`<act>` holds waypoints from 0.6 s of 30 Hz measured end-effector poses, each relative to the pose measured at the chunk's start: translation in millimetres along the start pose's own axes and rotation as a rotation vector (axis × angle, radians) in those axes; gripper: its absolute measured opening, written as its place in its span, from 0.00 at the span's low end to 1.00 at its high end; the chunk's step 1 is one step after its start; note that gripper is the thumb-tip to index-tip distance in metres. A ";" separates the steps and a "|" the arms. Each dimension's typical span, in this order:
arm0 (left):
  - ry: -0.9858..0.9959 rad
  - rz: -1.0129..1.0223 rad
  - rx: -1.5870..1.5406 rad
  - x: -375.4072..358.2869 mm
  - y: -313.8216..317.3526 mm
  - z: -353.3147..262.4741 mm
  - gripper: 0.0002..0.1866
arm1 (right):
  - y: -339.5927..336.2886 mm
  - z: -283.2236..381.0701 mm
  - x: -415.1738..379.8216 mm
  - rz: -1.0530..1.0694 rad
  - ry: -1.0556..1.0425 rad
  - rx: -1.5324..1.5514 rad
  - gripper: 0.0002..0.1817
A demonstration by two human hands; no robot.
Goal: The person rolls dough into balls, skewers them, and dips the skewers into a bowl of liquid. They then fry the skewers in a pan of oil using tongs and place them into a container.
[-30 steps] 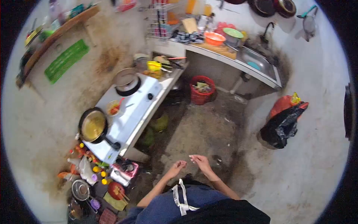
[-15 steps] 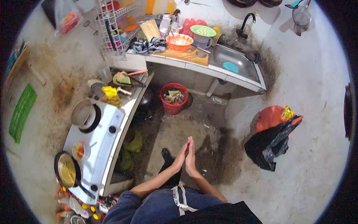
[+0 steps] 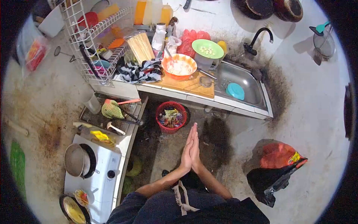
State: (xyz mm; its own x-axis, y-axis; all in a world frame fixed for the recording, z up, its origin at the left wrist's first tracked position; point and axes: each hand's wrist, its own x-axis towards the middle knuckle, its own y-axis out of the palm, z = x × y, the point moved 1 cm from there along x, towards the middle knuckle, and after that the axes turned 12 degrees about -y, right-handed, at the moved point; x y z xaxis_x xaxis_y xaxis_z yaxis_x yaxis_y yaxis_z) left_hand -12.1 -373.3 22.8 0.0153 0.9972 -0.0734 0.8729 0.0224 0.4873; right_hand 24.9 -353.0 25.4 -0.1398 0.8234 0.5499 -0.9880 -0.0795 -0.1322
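Observation:
In front of my body, my left hand [image 3: 187,152] and my right hand [image 3: 195,154] are pressed palm to palm. Their fingers are stretched out straight and point away from me; I see nothing held between them. Beyond the fingertips, on the floor, stands a red basket [image 3: 159,120] with wrappers and scraps in it. Further up on the counter, an orange-and-white bowl [image 3: 179,76] holds pale pieces, with a utensil handle leaning in it. A green plate [image 3: 198,44] carrying small pale pieces rests on top of a pot.
A white stove [image 3: 106,156] at the left bears a pot [image 3: 74,161] and a frying pan [image 3: 66,199]. A wooden board [image 3: 182,86] lies beside the steel sink [image 3: 250,89], under a black tap [image 3: 250,46]. Black and red plastic bags [image 3: 265,181] hang or lie at the right.
My view has shifted toward the counter and sink, so the counter appears nearer and lower. My hands stay pressed together and have moved slightly up in view.

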 end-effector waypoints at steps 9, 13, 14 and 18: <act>-0.042 0.107 -0.404 128.0 -20.8 -36.2 0.27 | 15.8 -35.5 100.9 0.239 -0.218 -0.099 0.33; -0.315 -0.109 -0.347 156.5 6.5 -26.6 0.26 | -26.1 -80.6 197.5 0.357 -0.368 -0.444 0.34; -0.304 -0.122 -0.346 169.0 11.2 -29.7 0.26 | -37.0 -91.4 217.0 0.364 -0.375 -0.430 0.34; -0.228 -0.017 -0.107 222.8 20.7 -38.9 0.26 | -50.4 -117.5 250.3 0.281 -0.271 -0.182 0.33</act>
State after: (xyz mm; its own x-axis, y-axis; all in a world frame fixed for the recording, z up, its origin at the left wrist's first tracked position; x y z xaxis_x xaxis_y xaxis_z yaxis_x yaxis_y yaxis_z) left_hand -9.6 -147.8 50.3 0.1210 0.9550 -0.2709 0.8177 0.0588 0.5726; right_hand 47.3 -76.8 72.8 -0.4383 0.6042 0.6655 -0.8847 -0.1594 -0.4380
